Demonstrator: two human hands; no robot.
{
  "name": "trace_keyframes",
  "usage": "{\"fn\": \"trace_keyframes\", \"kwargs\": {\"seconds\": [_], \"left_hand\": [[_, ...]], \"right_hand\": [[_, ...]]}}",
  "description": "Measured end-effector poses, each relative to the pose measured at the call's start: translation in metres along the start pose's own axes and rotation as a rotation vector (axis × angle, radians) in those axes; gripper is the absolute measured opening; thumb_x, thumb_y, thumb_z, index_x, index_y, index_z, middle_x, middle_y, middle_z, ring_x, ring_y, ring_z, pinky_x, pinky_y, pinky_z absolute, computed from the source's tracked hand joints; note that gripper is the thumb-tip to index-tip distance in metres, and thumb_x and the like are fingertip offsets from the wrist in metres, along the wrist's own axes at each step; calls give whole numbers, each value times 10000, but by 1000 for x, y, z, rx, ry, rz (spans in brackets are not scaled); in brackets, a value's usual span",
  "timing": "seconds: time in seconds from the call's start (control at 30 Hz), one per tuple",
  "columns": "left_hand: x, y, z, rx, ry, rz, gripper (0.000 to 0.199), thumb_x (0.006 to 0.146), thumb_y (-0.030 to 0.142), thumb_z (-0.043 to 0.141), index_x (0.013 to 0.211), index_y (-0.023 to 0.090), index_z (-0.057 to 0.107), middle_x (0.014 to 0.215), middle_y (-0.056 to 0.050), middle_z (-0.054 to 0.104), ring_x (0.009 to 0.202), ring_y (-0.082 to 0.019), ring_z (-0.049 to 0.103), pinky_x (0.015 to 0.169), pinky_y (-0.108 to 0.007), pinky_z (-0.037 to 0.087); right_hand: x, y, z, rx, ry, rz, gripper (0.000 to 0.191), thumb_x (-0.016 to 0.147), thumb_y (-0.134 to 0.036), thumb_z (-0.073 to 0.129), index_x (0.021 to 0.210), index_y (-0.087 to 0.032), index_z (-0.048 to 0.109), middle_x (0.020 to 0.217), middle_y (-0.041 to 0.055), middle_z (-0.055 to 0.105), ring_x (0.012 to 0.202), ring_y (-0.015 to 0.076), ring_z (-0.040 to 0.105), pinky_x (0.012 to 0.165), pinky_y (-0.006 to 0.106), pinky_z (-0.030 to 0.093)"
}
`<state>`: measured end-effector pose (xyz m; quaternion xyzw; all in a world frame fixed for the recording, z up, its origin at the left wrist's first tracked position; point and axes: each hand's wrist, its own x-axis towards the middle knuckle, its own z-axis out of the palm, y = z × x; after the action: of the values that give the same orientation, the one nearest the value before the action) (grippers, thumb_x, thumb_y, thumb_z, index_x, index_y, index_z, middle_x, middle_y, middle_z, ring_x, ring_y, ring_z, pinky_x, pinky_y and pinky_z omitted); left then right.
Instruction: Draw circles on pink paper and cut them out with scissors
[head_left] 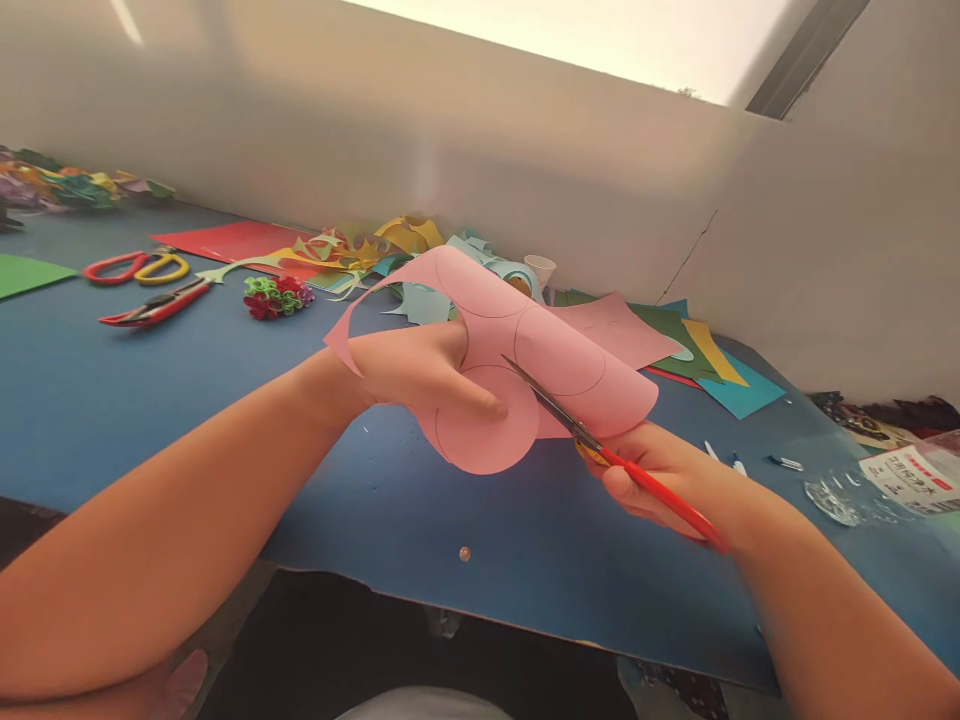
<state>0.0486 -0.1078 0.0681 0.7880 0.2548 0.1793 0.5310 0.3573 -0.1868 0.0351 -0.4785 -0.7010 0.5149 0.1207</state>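
Note:
A pink paper sheet with circles drawn on it is held above the table, curled over at its right part. My left hand grips it from the left, thumb lying on a partly cut-out circle. A thin curved strip of the sheet loops over my left wrist. My right hand is closed on red-handled scissors, whose blades lie at the edge of that circle, pointing up and left. The fingers of my right hand are partly hidden behind the scissors and paper.
On the blue table lie red-handled pliers, other scissors, a red and green curled piece and a small bead. Paper scraps and coloured sheets line the wall. A clear plastic package is at right.

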Motion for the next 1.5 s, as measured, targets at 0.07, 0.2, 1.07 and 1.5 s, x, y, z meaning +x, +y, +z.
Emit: {"fn": "trace_keyframes", "kwargs": {"seconds": [0.07, 0.2, 1.07, 1.5], "left_hand": [[0, -1, 0, 19, 9, -7, 644, 796, 231, 798, 1433, 222, 706, 1397, -90, 774, 1304, -373, 714, 951, -403, 656], [-1, -4, 0, 55, 25, -42, 650, 822, 251, 791, 1465, 259, 696, 1331, -74, 805, 1239, -371, 748, 946, -424, 661], [0, -1, -1, 19, 11, -24, 472, 881, 399, 830, 1321, 239, 765, 1270, -85, 809, 1227, -345, 730, 954, -400, 624], [30, -29, 20, -448, 308, 278, 991, 837, 1031, 246, 1287, 274, 700, 1217, -136, 775, 1180, -368, 681, 831, -420, 557]], "right_hand": [[0, 0, -1, -1, -6, 1, 649, 923, -876, 598, 894, -241, 467, 769, -65, 256, 649, 122, 199, 523, 263, 171], [0, -3, 0, -16, 15, 4, 674, 890, -890, 624, 866, -240, 448, 793, -54, 282, 657, 124, 210, 518, 249, 200], [2, 7, -9, -24, 67, 21, 592, 903, -776, 697, 790, -237, 479, 698, -42, 361, 601, 130, 298, 506, 273, 251], [26, 5, 11, 263, 340, -78, 754, 806, -957, 645, 709, -260, 374, 575, -92, 294, 484, 96, 278, 424, 258, 309]]}}
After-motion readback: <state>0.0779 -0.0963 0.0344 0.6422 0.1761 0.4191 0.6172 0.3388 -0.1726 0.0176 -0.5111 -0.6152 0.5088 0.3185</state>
